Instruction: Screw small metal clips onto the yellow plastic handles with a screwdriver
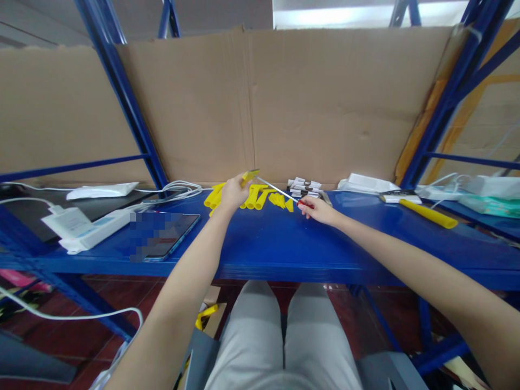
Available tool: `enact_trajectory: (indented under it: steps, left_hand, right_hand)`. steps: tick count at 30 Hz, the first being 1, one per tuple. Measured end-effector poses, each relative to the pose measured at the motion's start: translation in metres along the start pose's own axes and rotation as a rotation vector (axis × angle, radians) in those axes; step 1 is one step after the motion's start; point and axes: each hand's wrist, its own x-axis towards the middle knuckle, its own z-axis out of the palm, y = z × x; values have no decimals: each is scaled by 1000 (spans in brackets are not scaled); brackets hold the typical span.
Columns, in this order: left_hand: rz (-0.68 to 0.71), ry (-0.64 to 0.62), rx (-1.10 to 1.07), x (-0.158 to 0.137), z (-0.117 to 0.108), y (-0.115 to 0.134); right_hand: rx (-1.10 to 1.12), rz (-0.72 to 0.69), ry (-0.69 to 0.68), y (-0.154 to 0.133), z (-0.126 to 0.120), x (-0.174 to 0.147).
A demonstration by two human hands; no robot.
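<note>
My left hand [234,193] is closed around a yellow plastic part [251,174], held up above the back of the blue shelf. In my right hand [318,209] is a screwdriver [278,190] with a red handle and a long metal shaft. Its shaft slants up to the left, and the tip reaches the yellow part; whether it sits in a screw is too small to tell. Below and between the hands lie several yellow tubes [255,197] and a row of small flat yellow pieces [278,200]. Behind my right hand are stacked small white packets with dark bands [304,187].
A phone [173,236], a power strip [103,226] and white cables [182,188] lie on the left. To the right are a yellow tube [428,213], a flat piece [400,196] and a white package [365,183]. Cardboard [325,103] stands behind the blue shelf [284,244].
</note>
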Motion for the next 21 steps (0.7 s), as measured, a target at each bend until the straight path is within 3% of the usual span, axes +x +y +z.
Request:
enact_trajectory:
  steps: [14, 21]
  left_hand:
    - [88, 56, -109, 0, 8, 1]
    - [108, 49, -121, 1, 10, -1]
  right_hand:
    - [-201, -124, 202, 12, 3, -8]
    - [-190, -134, 210, 12, 1, -7]
